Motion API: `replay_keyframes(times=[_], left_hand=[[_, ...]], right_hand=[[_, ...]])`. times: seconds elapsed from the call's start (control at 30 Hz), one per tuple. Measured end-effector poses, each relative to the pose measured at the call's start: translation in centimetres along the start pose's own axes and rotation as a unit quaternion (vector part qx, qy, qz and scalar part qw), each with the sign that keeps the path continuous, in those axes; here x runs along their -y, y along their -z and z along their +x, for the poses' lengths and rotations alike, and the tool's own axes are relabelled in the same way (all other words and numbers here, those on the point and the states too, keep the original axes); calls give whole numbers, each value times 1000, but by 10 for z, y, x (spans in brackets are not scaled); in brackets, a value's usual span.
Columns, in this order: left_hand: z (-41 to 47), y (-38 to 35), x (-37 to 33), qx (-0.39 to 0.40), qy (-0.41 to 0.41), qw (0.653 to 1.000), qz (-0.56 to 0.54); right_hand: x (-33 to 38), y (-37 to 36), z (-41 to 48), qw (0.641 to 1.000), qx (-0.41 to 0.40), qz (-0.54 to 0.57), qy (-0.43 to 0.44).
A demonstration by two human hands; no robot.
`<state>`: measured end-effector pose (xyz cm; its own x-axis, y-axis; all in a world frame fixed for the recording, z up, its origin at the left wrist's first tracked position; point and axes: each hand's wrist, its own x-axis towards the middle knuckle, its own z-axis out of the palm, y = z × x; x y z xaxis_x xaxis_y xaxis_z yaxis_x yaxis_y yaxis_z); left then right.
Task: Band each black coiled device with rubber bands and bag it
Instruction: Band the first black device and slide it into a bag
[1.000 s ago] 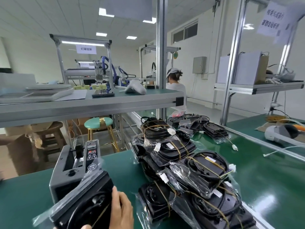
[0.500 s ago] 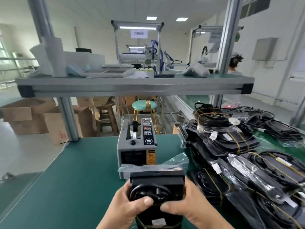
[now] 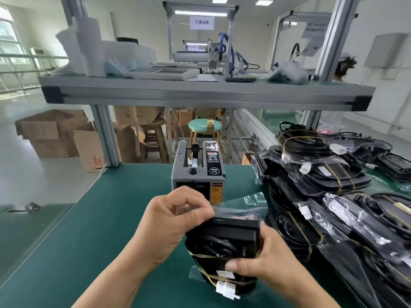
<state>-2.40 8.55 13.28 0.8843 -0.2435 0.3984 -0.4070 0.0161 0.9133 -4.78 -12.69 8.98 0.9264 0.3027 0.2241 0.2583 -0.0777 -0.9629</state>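
Green bench mat (image 3: 111,218), 6 o'clock: black coiled device (image 3: 224,238) with tan rubber bands (image 3: 206,255). My left hand (image 3: 175,221) curls, thumb and forefinger pinching clear plastic bag (image 3: 242,208) at its 11 o'clock; right hand (image 3: 269,261) grips its 4 o'clock edge.

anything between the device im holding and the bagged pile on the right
Nothing visible. The black coiled device in its clear plastic bag is held close beside the pile of bagged black devices.

One black coiled device (image 3: 224,238), tan rubber bands (image 3: 204,255) across it, white connector (image 3: 225,289) at near end, in clear bag (image 3: 242,208).
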Motion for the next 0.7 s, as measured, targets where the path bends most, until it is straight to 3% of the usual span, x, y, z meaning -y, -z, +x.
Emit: replay_keyframes(times=[0.1,0.2,0.27,0.3,0.37,0.47,0.53,0.6,0.7], left_hand=[[8,-1,-5,-38,-8,999,24],[12,-4,-3,-130,48,990,26],[8,0,-5,-148,66,985,57],[6,4,-8,-129,48,986,95],[3,8,-16,-11,8,982,186],[5,-4,-12,178,-8,937,302],[7,-14,0,218,8,916,337],[8,-15,13,185,37,936,299],[1,0,34,105,97,961,237]], right_hand=[[6,2,-1,999,3,-37,-11],[16,4,2,995,47,-84,-25],[25,9,6,987,55,-142,-43],[30,12,8,979,53,-188,-53],[37,16,13,946,63,-310,-74],[45,4,25,863,99,-489,-80],[43,-4,31,831,98,-545,-52],[38,0,31,841,72,-533,-47],[32,29,16,913,-19,-398,-92]])
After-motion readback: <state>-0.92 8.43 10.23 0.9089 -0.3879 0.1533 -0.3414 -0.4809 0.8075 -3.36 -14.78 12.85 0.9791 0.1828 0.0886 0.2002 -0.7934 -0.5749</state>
